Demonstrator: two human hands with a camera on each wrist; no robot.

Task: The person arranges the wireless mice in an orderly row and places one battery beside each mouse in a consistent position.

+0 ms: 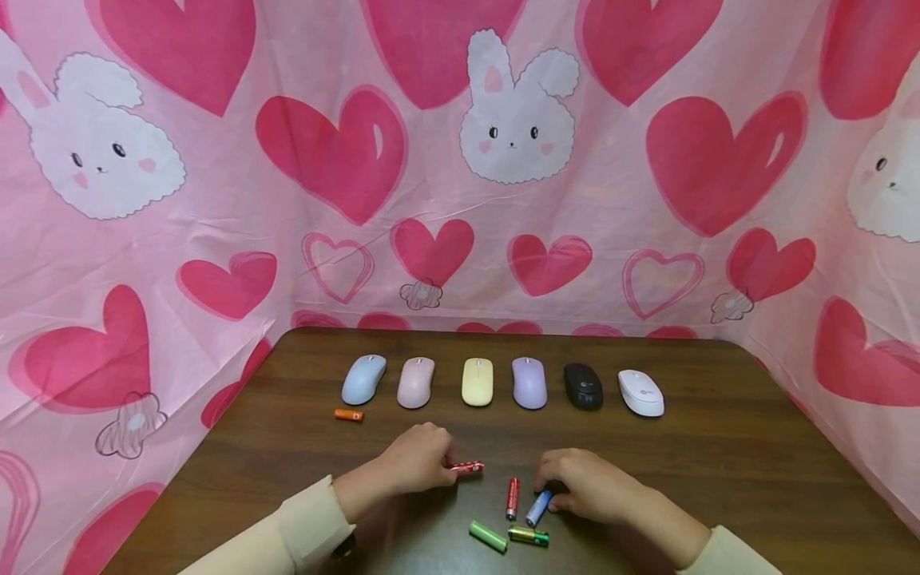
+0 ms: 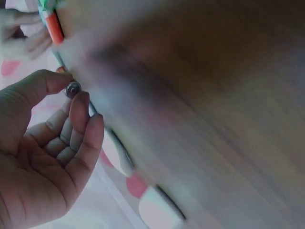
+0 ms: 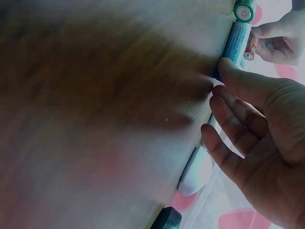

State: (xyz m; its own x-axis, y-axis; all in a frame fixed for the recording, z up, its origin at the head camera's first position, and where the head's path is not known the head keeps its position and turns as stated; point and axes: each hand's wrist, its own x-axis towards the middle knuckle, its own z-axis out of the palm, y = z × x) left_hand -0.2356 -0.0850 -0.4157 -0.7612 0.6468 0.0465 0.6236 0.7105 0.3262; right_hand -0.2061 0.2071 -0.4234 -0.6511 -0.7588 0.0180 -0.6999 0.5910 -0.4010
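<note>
My left hand (image 1: 420,459) pinches a red battery (image 1: 469,468) between thumb and fingertips, close over the dark wooden table. In the left wrist view the metal end of that battery (image 2: 73,89) faces the camera. Farther right, my right hand (image 1: 592,485) has its thumb and fingertips around one end of a blue battery (image 1: 538,509), which slants on the tabletop. The right wrist view shows the thumb at the end of the blue battery (image 3: 235,45). Beside it lie another red battery (image 1: 513,498), a green battery (image 1: 488,537) and a green-and-gold battery (image 1: 528,536).
Across the back of the table (image 1: 690,463) stands a row of computer mice: light blue (image 1: 363,380), pink (image 1: 415,382), yellow (image 1: 477,382), purple (image 1: 529,383), black (image 1: 583,386) and white (image 1: 641,393). An orange battery (image 1: 349,415) lies in front of the light blue one. Pink patterned cloth (image 1: 431,192) surrounds the table.
</note>
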